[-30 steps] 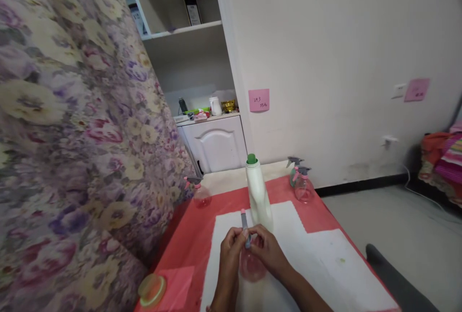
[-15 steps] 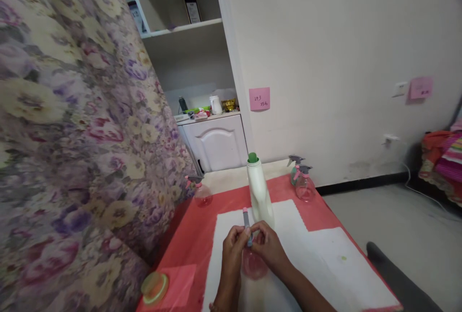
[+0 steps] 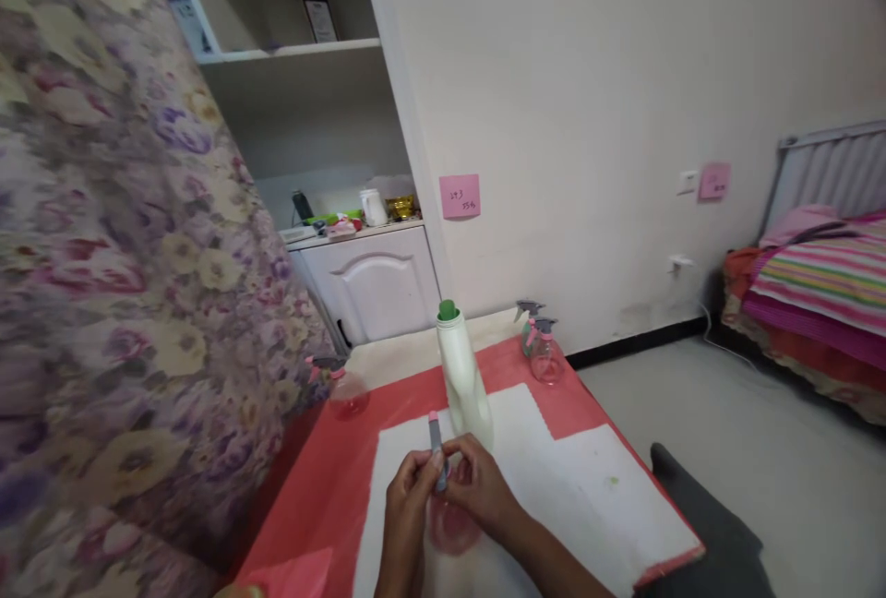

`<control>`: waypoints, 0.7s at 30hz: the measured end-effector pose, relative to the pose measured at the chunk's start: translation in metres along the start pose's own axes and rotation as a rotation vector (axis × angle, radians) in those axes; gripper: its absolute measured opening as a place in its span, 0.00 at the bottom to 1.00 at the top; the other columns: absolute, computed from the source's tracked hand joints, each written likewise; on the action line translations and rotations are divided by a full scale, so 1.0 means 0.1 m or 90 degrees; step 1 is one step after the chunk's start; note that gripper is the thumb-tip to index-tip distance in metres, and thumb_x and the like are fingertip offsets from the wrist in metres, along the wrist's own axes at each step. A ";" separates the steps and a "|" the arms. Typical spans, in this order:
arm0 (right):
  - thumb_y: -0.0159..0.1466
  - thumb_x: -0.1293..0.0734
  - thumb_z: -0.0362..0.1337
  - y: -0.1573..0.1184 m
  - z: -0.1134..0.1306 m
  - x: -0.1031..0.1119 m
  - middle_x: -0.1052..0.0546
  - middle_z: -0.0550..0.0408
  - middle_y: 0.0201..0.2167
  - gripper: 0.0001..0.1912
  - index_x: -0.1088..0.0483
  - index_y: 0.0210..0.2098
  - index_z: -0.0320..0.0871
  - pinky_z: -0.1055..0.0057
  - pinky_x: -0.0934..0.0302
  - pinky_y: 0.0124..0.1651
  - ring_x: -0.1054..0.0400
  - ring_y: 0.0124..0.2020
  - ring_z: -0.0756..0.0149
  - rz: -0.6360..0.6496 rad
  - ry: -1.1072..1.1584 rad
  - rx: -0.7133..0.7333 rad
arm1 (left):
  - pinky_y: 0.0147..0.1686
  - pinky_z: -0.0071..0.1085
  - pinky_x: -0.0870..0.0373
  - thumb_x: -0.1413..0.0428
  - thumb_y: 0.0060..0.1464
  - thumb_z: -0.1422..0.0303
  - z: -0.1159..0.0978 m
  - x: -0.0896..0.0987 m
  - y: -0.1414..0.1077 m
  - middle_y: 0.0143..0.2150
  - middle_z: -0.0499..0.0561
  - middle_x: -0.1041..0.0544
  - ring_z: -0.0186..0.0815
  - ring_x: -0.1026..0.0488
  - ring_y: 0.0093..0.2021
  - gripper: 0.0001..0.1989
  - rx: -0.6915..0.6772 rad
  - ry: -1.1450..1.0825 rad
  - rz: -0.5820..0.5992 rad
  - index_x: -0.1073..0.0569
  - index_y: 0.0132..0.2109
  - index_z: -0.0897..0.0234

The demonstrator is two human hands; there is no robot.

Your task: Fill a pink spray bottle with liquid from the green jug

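Note:
A pink see-through spray bottle [image 3: 453, 529] with a grey spray head [image 3: 436, 439] and pink nozzle tip stands on white paper near the front. My left hand [image 3: 408, 501] has its fingers closed on the left side of the spray head. From the right, my right hand [image 3: 481, 492] pinches the same head, its fingertips close to my left ones. Just behind my hands is a tall pale green bottle [image 3: 465, 381], its mouth uncapped at the rim, with a green piece [image 3: 447, 310] in it. My fingers hide the bottle's neck.
One pink spray bottle [image 3: 348, 393] stands at the back left; another [image 3: 547, 360] and a green one [image 3: 528, 337] stand back right. A floral curtain [image 3: 138, 303] hangs at left. A pink sheet [image 3: 294, 575] lies front left.
The view has turned to the right, so the table and hands appear farther left and more of the bed shows. Both hands keep hold of the spray head.

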State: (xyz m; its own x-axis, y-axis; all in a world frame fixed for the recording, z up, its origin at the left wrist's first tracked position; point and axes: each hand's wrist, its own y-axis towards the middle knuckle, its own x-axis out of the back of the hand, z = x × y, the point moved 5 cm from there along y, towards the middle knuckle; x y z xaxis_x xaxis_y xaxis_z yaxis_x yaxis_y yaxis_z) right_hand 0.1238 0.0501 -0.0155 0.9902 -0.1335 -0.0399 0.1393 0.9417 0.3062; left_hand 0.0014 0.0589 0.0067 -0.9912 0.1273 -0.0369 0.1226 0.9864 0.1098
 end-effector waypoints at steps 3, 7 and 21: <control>0.49 0.26 0.37 0.01 0.00 0.01 0.32 0.63 0.27 0.12 0.26 0.32 0.43 0.75 0.47 0.29 0.42 0.26 0.73 0.001 0.004 0.005 | 0.35 0.27 0.37 0.37 0.45 0.54 -0.01 -0.01 0.02 0.26 0.44 0.27 0.35 0.33 0.33 0.15 0.002 0.008 0.003 0.26 0.30 0.62; 0.47 0.24 0.41 0.01 -0.04 0.04 0.37 0.67 0.21 0.15 0.29 0.30 0.42 0.77 0.51 0.24 0.45 0.22 0.74 -0.037 0.007 -0.033 | 0.34 0.27 0.36 0.37 0.44 0.52 -0.01 -0.01 0.02 0.26 0.45 0.27 0.36 0.33 0.33 0.17 0.007 0.025 -0.005 0.26 0.30 0.62; 0.47 0.25 0.39 -0.01 0.00 0.03 0.33 0.63 0.28 0.16 0.26 0.35 0.42 0.75 0.48 0.28 0.43 0.25 0.74 0.001 0.002 -0.018 | 0.34 0.28 0.36 0.37 0.44 0.52 -0.04 -0.04 -0.01 0.26 0.45 0.27 0.36 0.32 0.32 0.17 0.010 0.010 -0.008 0.26 0.29 0.63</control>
State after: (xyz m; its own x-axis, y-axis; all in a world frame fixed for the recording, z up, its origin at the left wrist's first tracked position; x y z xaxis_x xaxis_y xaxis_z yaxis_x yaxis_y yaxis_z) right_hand 0.1262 0.0484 -0.0159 0.9904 -0.1319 -0.0424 0.1385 0.9503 0.2790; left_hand 0.0055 0.0573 0.0110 -0.9933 0.1137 -0.0222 0.1111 0.9893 0.0942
